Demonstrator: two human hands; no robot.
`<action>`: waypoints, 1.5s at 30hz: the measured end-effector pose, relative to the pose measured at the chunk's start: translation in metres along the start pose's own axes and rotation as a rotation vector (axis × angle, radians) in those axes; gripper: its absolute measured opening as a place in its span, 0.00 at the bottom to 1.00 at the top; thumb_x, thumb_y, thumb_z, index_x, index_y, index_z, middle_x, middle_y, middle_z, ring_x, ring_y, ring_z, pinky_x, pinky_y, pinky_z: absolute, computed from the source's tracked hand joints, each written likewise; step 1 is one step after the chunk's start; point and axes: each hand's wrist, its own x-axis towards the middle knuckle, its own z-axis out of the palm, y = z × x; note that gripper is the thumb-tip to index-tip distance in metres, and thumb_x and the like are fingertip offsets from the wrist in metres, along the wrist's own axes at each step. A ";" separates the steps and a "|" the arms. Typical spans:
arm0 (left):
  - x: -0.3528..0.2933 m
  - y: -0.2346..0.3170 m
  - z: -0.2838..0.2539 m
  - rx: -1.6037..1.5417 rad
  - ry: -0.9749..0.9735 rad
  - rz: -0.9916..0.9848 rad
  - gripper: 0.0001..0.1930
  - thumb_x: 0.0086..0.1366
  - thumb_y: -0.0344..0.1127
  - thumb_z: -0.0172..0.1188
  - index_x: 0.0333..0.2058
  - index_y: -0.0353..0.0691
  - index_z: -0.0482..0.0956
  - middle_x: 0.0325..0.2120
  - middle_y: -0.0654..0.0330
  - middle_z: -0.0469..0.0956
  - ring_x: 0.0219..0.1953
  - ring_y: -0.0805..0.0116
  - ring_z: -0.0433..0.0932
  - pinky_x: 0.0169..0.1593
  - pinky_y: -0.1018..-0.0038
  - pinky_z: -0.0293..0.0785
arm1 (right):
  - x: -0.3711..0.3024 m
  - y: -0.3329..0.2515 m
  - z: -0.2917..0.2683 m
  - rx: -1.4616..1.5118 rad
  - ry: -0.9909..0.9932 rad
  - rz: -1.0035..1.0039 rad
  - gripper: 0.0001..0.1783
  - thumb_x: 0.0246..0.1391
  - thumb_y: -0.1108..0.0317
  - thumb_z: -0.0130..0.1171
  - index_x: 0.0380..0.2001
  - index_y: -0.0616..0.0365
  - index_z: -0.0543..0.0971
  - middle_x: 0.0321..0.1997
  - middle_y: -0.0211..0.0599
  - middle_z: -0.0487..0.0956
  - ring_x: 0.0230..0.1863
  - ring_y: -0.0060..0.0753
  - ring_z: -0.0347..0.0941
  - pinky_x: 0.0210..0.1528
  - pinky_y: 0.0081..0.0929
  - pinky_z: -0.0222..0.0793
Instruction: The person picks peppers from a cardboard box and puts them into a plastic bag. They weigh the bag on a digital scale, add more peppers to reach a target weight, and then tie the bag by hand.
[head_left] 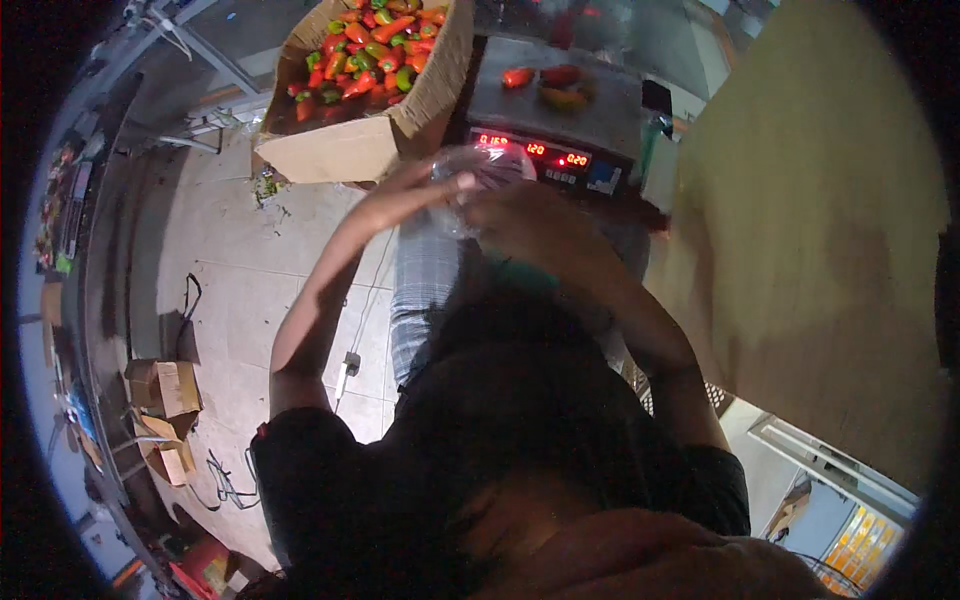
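My left hand and my right hand are raised together in front of me, both gripping a clear plastic bag. The bag hangs just in front of a digital scale with red lit digits. A few red and orange peppers lie on the scale's metal pan. To the left of the scale stands an open cardboard box filled with red, orange and green peppers. Whether the bag holds anything I cannot tell.
A large tan board or tabletop fills the right side. On the tiled floor at the left lie small cardboard boxes, loose cables and a white cord. Metal frame legs stand at the upper left.
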 end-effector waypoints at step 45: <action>0.043 -0.055 0.036 -0.076 0.604 -0.035 0.07 0.48 0.23 0.58 0.28 0.36 0.71 0.22 0.53 0.73 0.26 0.60 0.74 0.32 0.70 0.68 | 0.105 0.353 0.022 -0.356 0.475 0.901 0.23 0.47 0.58 0.51 0.48 0.53 0.68 0.51 0.52 0.66 0.49 0.57 0.67 0.48 0.46 0.67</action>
